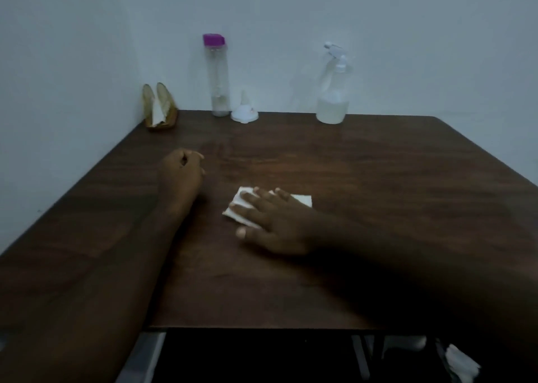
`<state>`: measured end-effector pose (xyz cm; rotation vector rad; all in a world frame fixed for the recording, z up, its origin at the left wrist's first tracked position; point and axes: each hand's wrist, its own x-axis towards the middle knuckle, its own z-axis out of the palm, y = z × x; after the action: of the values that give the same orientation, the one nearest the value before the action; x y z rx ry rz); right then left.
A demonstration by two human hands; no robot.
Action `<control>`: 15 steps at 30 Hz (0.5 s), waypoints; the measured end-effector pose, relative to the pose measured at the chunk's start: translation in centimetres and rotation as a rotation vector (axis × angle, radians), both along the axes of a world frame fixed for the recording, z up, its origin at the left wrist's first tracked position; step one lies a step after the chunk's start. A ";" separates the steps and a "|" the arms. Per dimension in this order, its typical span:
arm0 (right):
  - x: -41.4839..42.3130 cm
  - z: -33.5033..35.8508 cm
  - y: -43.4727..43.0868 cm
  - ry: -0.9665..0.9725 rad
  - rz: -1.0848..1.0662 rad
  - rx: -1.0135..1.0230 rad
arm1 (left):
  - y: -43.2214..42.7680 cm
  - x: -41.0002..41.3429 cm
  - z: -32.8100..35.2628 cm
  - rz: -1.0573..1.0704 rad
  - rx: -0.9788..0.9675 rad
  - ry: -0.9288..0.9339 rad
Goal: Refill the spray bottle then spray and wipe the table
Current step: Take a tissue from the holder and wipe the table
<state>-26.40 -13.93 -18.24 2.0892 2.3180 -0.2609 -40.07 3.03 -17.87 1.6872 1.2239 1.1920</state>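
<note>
A folded white tissue (302, 199) lies on the dark wooden table (378, 179) near its middle. My right hand (270, 222) presses flat on it with straight, spread fingers. My left hand (182, 168) rests on the table to the left, fingers curled into a loose fist that holds nothing. The clear spray bottle (333, 91), with pale liquid in its lower part, stands at the table's far edge on the right, against the wall.
A tall clear bottle with a purple cap (217, 77) stands at the back centre, a small white funnel (244, 109) beside it. A wooden napkin holder (160, 107) sits in the back left corner. Walls border the table at the back and left.
</note>
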 end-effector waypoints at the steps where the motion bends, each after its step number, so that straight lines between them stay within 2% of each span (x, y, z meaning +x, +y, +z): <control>1: 0.4 0.2 1.8 -0.008 -0.034 -0.002 | -0.1 0.2 0.2 0.024 -0.014 -0.030; 6: -0.1 -0.1 11.6 0.008 -0.167 -0.009 | -0.2 0.2 0.3 0.145 0.050 -0.204; 12: -2.7 -0.2 19.4 -0.087 0.040 -0.003 | 0.9 0.0 0.0 0.216 0.111 -0.279; 15: -0.4 0.4 21.6 -0.059 -0.094 0.019 | 1.2 0.1 -0.3 0.210 0.100 -0.300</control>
<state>-26.80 7.72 -17.86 2.1865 2.2026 -0.1767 -40.01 4.28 -18.14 1.4084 1.1891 1.5925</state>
